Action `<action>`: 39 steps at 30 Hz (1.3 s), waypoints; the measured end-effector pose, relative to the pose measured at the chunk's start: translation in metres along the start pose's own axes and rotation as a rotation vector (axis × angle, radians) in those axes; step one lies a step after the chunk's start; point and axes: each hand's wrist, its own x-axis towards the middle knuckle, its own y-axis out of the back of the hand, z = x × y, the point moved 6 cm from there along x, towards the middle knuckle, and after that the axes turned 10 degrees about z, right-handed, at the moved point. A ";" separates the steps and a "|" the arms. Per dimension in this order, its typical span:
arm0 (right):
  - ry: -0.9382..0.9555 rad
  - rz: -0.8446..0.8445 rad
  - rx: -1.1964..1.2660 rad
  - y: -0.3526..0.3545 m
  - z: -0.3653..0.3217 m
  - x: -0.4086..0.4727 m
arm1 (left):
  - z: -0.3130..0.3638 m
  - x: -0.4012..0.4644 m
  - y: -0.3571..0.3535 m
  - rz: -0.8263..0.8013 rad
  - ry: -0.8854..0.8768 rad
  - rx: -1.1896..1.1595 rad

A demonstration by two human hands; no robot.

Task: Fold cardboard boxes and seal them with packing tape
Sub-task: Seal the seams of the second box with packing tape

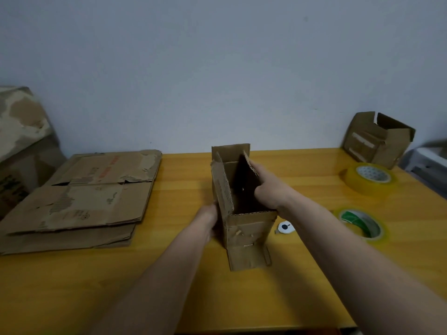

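Our left hand [208,220] grips the small cardboard box [244,228] standing mid-desk [314,274]; our right hand [266,187] holds its right flap, fingers curled over the edge.

You stand at a makeshift packing station in a plain room, likely a home or small office. A yellow wood-grain table [302,274] sits against a bare pale wall [217,68]. Flattened cartons [79,201] are stacked at left, two tape rolls [368,178] lie at right, and a worn box [377,139] sits in the far corner.
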 end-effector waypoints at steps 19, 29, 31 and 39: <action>-0.112 -0.143 0.000 0.004 0.012 0.015 | 0.094 -0.008 -0.009 -0.300 -0.236 0.158; -0.065 -0.022 -0.039 0.017 0.025 0.018 | 0.101 -0.025 0.021 -0.139 -0.288 -0.010; -0.047 0.056 -0.019 0.022 0.030 0.018 | 0.102 -0.025 0.028 -0.043 -0.362 0.110; 0.537 0.075 -0.932 0.014 0.030 -0.006 | 0.099 -0.074 0.039 0.201 -1.461 0.833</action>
